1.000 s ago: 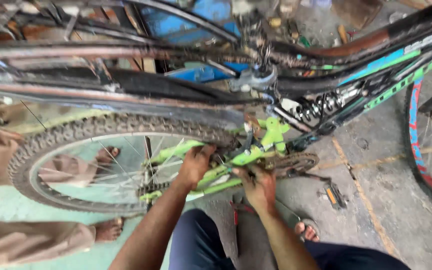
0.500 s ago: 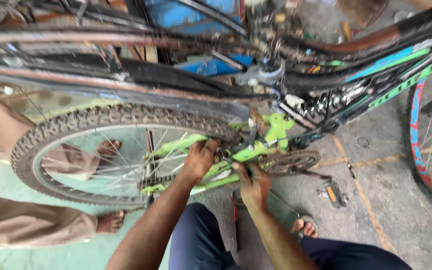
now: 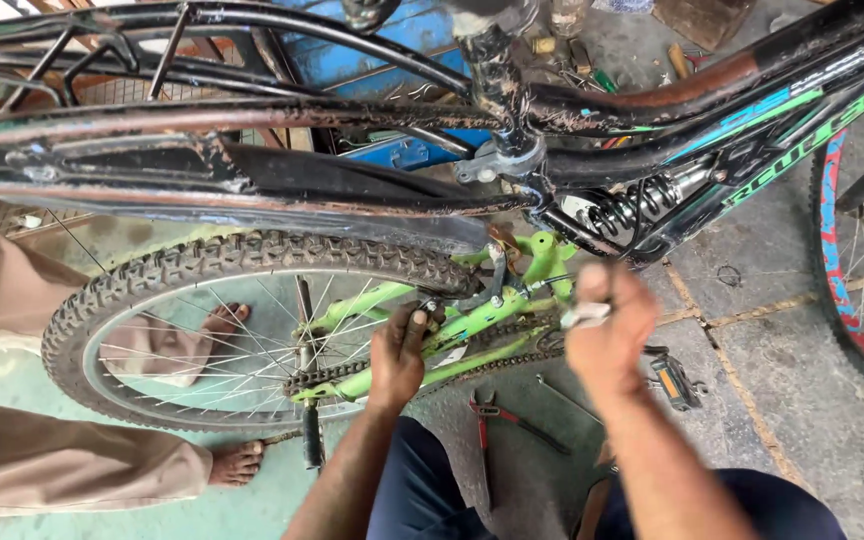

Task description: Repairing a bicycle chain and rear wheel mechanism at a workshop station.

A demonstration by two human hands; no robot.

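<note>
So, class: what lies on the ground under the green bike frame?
Under the green frame, red-handled pliers and a thin metal tool lie on the concrete floor, between the left hand and right hand. The arms and knees cover the ground nearer the camera.

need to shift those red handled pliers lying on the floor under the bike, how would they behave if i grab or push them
The pliers are probably rigid metal and fairly heavy for their size. Lying flat on the concrete floor, they would likely slide or scrape, not roll. The two handles are spread, so they may swing at the pivot when lifted by one handle.
</note>
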